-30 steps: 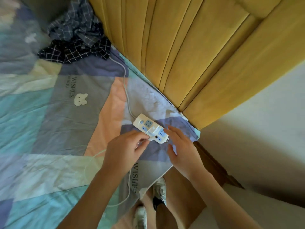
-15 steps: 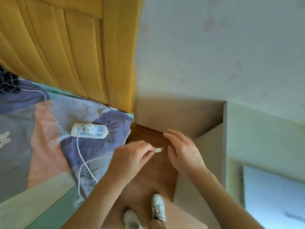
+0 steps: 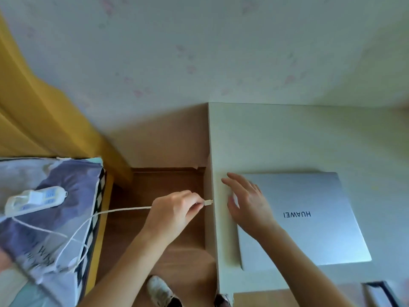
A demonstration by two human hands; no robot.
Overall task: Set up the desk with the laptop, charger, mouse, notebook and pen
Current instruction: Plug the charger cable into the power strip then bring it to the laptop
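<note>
Matte desk bears slab-like laptop; left hand pinches thin cable (right hand splayed).

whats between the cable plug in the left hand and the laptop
In the head view, a bare strip of the white desk separates the plug from the closed laptop; the open right hand hovers there.

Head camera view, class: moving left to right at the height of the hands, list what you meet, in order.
power strip → charger cable → left hand → cable plug → right hand → laptop
</note>
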